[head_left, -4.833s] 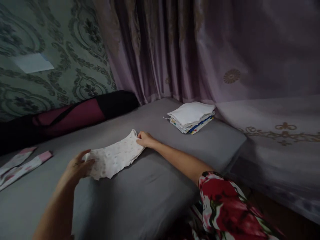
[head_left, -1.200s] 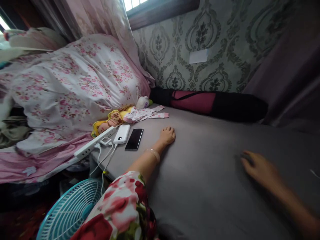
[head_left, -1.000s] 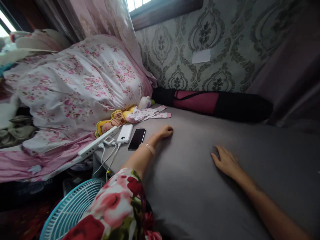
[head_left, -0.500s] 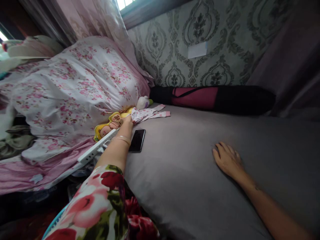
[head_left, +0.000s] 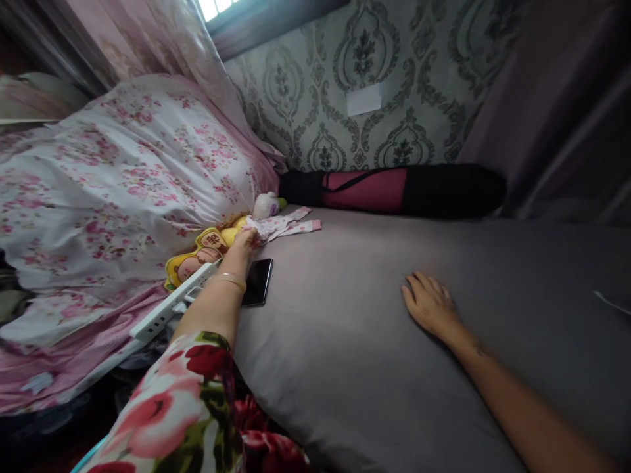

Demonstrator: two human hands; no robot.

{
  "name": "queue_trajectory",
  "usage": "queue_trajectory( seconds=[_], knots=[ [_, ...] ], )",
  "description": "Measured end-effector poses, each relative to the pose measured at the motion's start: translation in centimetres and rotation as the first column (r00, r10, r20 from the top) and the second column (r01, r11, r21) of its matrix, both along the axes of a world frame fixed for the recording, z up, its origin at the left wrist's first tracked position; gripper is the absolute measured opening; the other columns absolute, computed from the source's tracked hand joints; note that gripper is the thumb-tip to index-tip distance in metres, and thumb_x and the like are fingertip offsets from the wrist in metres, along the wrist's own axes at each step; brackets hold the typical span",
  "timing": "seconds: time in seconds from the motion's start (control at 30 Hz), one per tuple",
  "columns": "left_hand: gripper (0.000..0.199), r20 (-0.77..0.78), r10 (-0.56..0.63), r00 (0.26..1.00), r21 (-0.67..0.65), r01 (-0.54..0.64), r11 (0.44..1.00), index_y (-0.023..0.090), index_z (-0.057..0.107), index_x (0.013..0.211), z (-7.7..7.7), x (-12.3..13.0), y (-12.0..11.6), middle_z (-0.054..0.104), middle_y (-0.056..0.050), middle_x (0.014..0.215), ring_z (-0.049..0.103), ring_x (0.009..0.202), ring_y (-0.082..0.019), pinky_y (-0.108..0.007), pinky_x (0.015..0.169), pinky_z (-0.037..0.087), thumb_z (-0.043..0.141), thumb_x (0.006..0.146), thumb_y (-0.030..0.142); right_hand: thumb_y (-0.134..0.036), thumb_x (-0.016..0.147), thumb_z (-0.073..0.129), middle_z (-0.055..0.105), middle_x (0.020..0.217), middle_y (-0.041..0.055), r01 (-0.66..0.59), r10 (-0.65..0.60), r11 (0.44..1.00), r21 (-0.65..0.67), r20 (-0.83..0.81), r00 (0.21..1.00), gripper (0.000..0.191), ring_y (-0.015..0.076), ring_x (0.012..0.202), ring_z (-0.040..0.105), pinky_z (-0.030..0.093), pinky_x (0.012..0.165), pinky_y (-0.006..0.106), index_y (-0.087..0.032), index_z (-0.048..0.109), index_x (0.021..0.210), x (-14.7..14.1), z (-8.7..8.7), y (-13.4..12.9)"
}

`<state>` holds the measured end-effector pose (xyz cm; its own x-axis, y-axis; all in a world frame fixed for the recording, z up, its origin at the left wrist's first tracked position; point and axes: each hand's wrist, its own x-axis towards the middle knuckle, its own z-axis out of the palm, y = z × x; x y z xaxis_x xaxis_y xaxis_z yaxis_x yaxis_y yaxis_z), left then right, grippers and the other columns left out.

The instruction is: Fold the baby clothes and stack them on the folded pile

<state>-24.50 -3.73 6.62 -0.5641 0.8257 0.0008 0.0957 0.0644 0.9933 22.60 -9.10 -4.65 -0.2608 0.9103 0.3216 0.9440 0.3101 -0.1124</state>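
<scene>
My left hand (head_left: 246, 239) reaches far across the bed, its fingers closed on the near end of small white pants (head_left: 282, 226) with pink spots and pink cuffs. The pants lie flat on the grey sheet, legs pointing right. Beside that forearm is a black smartphone (head_left: 258, 282), partly covered by the wrist. Yellow plush toys (head_left: 193, 261) sit just left of the hand, and a white plush toy (head_left: 267, 205) rests behind the pants. My right hand (head_left: 430, 303) is palm down on the grey sheet (head_left: 340, 328), fingers spread, holding nothing.
A long black and maroon bag (head_left: 365, 190) lies along the patterned wall. White power strip (head_left: 172, 303) with a plug runs beside my left forearm at the bed's edge. A floral cover (head_left: 123, 177) drapes over a large heap at left. A thin white cord (head_left: 611, 302) shows at right.
The view has swung slightly right, so most things appear farther left, and a white cord has come into view at the right edge. Both hands keep their places on the bed.
</scene>
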Motion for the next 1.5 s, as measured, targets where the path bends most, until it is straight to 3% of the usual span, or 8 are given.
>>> queue_trajectory(
  seconds=[0.3, 0.6, 0.97, 1.1, 1.23, 1.33, 1.43, 1.5],
  knots=[
    [0.017, 0.092, -0.139, 0.986, 0.131, 0.126, 0.983, 0.020, 0.061, 0.092, 4.1, 7.2, 1.2, 0.059, 0.004, 0.073, 0.052, 0.063, -0.009, -0.023, 0.067, 0.044, 0.070, 0.078, 0.023, -0.037, 0.097, 0.027, 0.053, 0.140, 0.0159, 0.001, -0.001, 1.000, -0.019, 0.008, 1.000, 0.050, 0.0309, 0.130, 0.046, 0.038, 0.106, 0.049, -0.015, 0.059, 0.128, 0.0, 0.4, -0.2],
    [0.037, -0.009, -0.448, 0.894, 0.402, 0.413, 0.817, 0.018, 0.067, 0.107, 6.7, 16.1, 0.6, 0.069, -0.002, 0.092, 0.063, 0.090, -0.016, -0.026, 0.078, 0.050, 0.075, 0.077, 0.039, -0.032, 0.094, 0.035, 0.057, 0.135, 0.0159, -0.070, 0.060, 0.996, -0.055, -0.169, 0.984, 0.044, 0.0306, 0.126, 0.051, 0.041, 0.105, 0.048, -0.015, 0.058, 0.128, 0.5, 1.2, -0.5],
    [0.027, -0.028, -0.800, 0.599, 0.393, 0.743, 0.542, 0.018, 0.068, 0.108, 9.4, 27.0, -6.6, 0.068, -0.001, 0.094, 0.066, 0.098, -0.018, -0.036, 0.091, 0.052, 0.063, 0.090, 0.036, -0.038, 0.089, 0.053, 0.055, 0.138, 0.0113, -0.109, 0.198, 0.980, 0.168, -0.748, 0.634, 0.054, 0.0241, 0.127, 0.052, 0.044, 0.103, 0.043, -0.023, 0.045, 0.139, -1.3, 6.5, -1.3],
    [0.034, -0.125, -0.810, 0.573, 0.351, 0.789, 0.504, 0.019, 0.068, 0.104, 9.4, 28.1, -7.3, 0.067, -0.001, 0.088, 0.066, 0.094, -0.018, -0.032, 0.083, 0.054, 0.065, 0.086, 0.047, -0.041, 0.092, 0.048, 0.066, 0.119, 0.0077, -0.136, 0.264, 0.964, 0.227, -0.799, 0.540, 0.033, 0.0223, 0.112, 0.059, 0.046, 0.096, 0.038, -0.023, 0.061, 0.117, -1.0, 8.0, -1.4],
    [0.032, -0.325, -0.626, 0.709, 0.423, 0.701, 0.574, 0.019, 0.066, 0.085, 9.6, 27.0, -5.8, 0.063, 0.000, 0.079, 0.063, 0.090, -0.017, -0.028, 0.077, 0.050, 0.063, 0.086, 0.051, -0.042, 0.097, 0.042, 0.066, 0.078, 0.0014, -0.022, 0.219, 0.968, 0.251, -0.793, 0.568, 0.031, 0.0167, 0.075, 0.062, 0.047, 0.072, 0.029, -0.020, 0.063, 0.091, 0.0, 11.0, -2.3],
    [0.037, -0.597, -0.192, 0.779, 0.523, 0.560, 0.643, 0.020, 0.055, 0.064, 11.0, 26.2, -5.6, 0.058, -0.001, 0.075, 0.058, 0.093, -0.018, -0.032, 0.085, 0.046, 0.058, 0.091, 0.045, -0.038, 0.100, 0.041, 0.064, 0.076, -0.0002, 0.065, 0.286, 0.902, 0.428, -0.701, 0.654, 0.026, 0.0149, 0.070, 0.059, 0.045, 0.067, 0.027, -0.021, 0.061, 0.095, 0.2, 14.5, -4.4],
    [0.033, -0.741, 0.331, 0.584, 0.636, 0.454, 0.624, 0.021, 0.056, 0.067, 13.0, 26.8, -7.2, 0.060, -0.006, 0.095, 0.051, 0.108, -0.023, -0.042, 0.100, 0.037, 0.053, 0.094, 0.039, -0.032, 0.100, 0.042, 0.066, 0.085, 0.0012, 0.069, 0.368, 0.774, 0.629, -0.537, 0.759, 0.021, 0.0148, 0.074, 0.061, 0.045, 0.069, 0.027, -0.021, 0.060, 0.101, 0.7, 17.6, -7.0],
    [0.026, -0.760, 0.453, 0.466, 0.644, 0.441, 0.626, 0.022, 0.061, 0.079, 13.7, 27.6, -8.7, 0.061, -0.008, 0.106, 0.049, 0.114, -0.024, -0.046, 0.105, 0.032, 0.048, 0.096, 0.037, -0.030, 0.101, 0.043, 0.067, 0.086, 0.0013, 0.109, 0.337, 0.740, 0.664, -0.506, 0.794, 0.020, 0.0144, 0.073, 0.060, 0.044, 0.068, 0.027, -0.021, 0.061, 0.104, 1.6, 19.1, -8.4]
  ],
)
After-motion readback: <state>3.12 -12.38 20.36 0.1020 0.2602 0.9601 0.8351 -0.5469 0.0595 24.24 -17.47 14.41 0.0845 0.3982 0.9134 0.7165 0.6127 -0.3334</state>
